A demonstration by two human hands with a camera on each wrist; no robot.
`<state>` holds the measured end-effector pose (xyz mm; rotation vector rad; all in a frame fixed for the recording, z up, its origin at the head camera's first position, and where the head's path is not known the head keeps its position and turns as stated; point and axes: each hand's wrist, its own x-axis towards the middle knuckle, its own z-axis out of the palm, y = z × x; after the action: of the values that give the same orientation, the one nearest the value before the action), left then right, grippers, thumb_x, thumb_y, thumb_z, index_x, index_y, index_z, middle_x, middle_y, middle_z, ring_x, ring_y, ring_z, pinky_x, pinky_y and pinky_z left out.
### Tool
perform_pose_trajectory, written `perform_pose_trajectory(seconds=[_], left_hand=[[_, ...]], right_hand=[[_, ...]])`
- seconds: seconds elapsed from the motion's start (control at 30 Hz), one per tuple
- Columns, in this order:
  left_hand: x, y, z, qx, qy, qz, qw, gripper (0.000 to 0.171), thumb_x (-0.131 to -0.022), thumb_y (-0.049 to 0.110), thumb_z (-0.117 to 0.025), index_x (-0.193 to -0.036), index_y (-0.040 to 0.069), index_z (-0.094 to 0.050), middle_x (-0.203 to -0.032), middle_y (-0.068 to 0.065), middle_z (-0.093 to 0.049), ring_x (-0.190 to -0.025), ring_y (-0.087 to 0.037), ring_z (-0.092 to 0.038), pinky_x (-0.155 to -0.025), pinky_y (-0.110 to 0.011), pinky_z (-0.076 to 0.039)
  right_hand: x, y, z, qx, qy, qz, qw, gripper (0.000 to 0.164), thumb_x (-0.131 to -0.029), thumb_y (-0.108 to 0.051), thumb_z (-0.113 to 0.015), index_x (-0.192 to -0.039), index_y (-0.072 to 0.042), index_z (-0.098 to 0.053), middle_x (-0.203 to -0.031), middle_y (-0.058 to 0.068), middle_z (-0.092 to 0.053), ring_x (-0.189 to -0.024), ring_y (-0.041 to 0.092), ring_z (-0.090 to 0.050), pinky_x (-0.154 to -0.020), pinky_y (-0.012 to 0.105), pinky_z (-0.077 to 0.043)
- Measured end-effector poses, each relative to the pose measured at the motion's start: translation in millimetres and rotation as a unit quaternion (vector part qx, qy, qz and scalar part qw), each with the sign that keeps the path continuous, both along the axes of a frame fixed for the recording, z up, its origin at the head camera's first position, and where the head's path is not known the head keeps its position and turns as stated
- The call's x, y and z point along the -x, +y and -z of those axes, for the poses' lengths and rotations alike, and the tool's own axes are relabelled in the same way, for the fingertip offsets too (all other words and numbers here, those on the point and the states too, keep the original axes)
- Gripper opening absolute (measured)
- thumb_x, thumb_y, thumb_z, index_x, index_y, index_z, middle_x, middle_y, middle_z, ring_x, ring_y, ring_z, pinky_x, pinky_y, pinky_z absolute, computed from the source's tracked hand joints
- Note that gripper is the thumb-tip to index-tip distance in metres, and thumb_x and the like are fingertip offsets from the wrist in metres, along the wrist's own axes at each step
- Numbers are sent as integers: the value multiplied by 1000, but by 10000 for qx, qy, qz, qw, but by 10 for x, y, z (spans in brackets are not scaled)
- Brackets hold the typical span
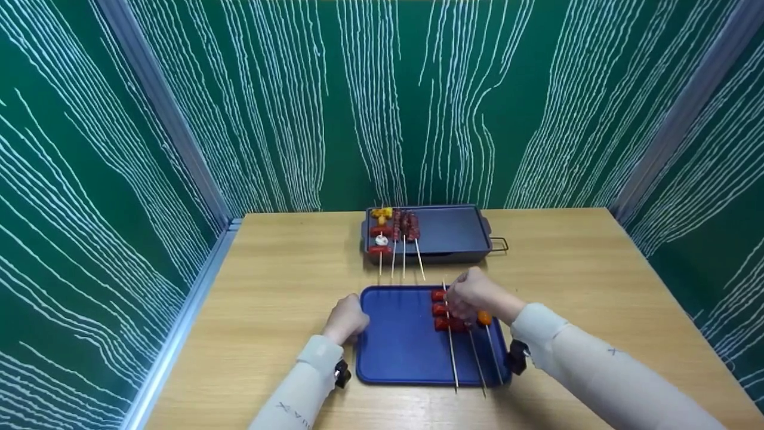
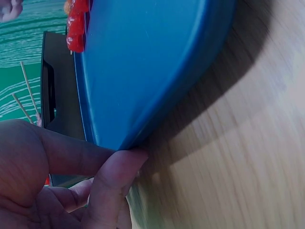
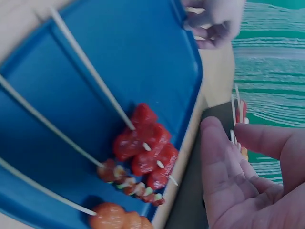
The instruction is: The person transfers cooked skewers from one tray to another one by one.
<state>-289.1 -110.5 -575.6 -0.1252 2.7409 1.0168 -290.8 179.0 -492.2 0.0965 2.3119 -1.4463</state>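
My left hand (image 1: 348, 318) pinches the left rim of a blue tray (image 1: 394, 340) between thumb and fingers, at a corner in the left wrist view. Over the right part of the tray hovers my right hand (image 1: 477, 294). In the right wrist view its thumb and forefinger stand slightly apart with nothing between them. Beneath and beside it lie three skewers: one with glossy red pieces (image 3: 151, 143), one with small brown and green pieces (image 3: 128, 183), and one with orange balls (image 3: 112, 217). Their bare sticks point toward the tray's near edge.
Behind the tray stands a dark grill pan (image 1: 447, 227) with a wire handle (image 1: 500, 244) on its right. On its left half lie a mixed skewer (image 1: 380, 231) and three dark red meat skewers (image 1: 406, 224). Green walls with white lines surround the wooden table (image 1: 286, 251).
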Motion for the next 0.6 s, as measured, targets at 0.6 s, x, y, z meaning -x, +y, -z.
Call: perform_pose_trajectory(seconds=[0.6], left_hand=[[-5, 2, -20, 70, 99, 63, 9999, 24, -89, -4, -55, -112, -8, -64, -98, -26, -69, -42, -20, -56, -32, -29, -46]], right_hand=[[444, -19, -46, 699, 194, 525, 9960, 26, -100, -4, -67, -121, 10, -68, -98, 10, -77, -72, 13, -71, -72, 31, -69]])
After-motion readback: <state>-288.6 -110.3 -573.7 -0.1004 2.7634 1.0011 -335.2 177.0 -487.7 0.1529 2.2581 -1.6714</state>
